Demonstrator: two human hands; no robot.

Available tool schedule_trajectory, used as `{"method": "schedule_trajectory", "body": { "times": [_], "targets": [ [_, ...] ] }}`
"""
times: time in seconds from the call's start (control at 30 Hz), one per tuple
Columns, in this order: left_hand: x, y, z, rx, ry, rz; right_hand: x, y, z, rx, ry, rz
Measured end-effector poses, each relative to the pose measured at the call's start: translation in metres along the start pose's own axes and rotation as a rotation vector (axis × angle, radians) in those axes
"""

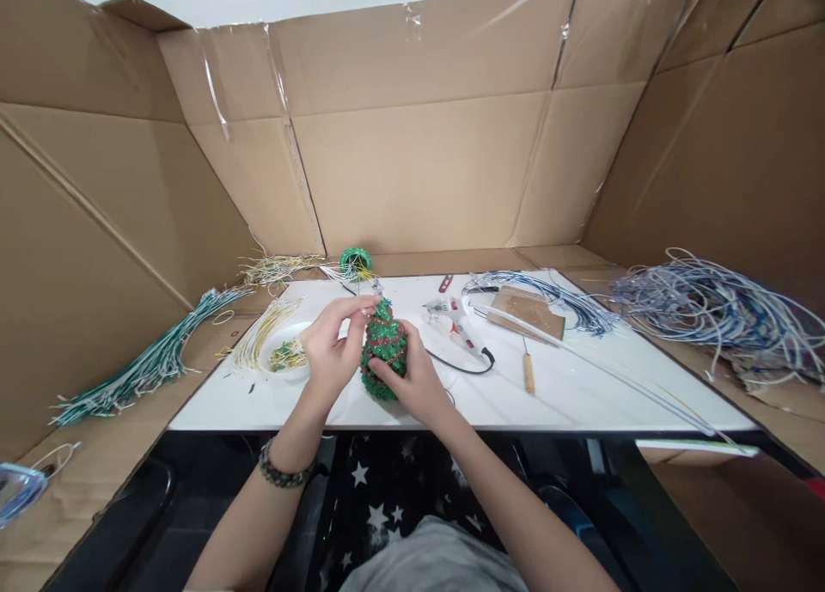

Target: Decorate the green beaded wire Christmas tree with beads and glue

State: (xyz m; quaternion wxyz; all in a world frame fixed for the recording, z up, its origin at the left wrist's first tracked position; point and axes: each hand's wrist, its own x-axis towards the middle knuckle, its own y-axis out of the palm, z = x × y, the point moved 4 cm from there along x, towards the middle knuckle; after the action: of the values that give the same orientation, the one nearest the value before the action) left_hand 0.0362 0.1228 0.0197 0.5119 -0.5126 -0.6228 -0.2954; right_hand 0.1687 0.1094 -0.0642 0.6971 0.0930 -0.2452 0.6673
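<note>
A small green tinsel Christmas tree (387, 343) with red garland stands upright at the table's near side. My right hand (416, 375) is closed around its right side, thumb across the front. My left hand (336, 338) is at its upper left, fingertips pinched together against the tip. Whatever those fingers pinch is too small to make out. Left of my left hand sits a white bowl (263, 353) with short yellow and green pieces in it. To the right of the tree lies a white glue gun (465, 327) with a black cord.
The white table (580, 394) carries a wooden-handled awl (528, 373), a cardboard piece (525, 313) and long white rods (612, 370). Green wires (155, 356) lie left, a blue-white wire coil (741, 308) right. A green tinsel ring (355, 264) stands behind. Cardboard walls (418, 162) surround the table.
</note>
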Motion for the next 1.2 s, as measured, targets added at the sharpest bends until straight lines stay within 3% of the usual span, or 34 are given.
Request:
{"method": "schedule_trajectory", "body": {
  "times": [0.13,0.23,0.4,0.63,0.93,1.13,1.2],
  "targets": [
    [0.003,-0.001,0.007,0.003,-0.080,-0.081,0.000,0.001,-0.001,-0.002,0.004,-0.014],
    [0.005,0.001,0.005,0.024,-0.056,-0.021,0.001,0.000,0.002,-0.029,-0.032,-0.074],
    [0.012,0.000,-0.018,0.161,0.126,0.006,0.000,-0.006,0.013,-0.084,-0.142,-0.233],
    [0.023,-0.008,-0.042,0.217,0.161,0.075,-0.004,-0.016,0.041,-0.145,-0.179,-0.305],
    [0.030,-0.023,-0.071,0.233,0.238,-0.047,-0.013,-0.027,0.072,-0.266,-0.336,-0.352],
    [0.030,-0.030,-0.069,0.064,0.094,-0.211,-0.019,-0.031,0.083,-0.296,-0.420,-0.410],
    [0.031,-0.030,-0.069,0.040,0.101,-0.194,-0.021,-0.032,0.084,-0.296,-0.414,-0.404]
  ]
}}
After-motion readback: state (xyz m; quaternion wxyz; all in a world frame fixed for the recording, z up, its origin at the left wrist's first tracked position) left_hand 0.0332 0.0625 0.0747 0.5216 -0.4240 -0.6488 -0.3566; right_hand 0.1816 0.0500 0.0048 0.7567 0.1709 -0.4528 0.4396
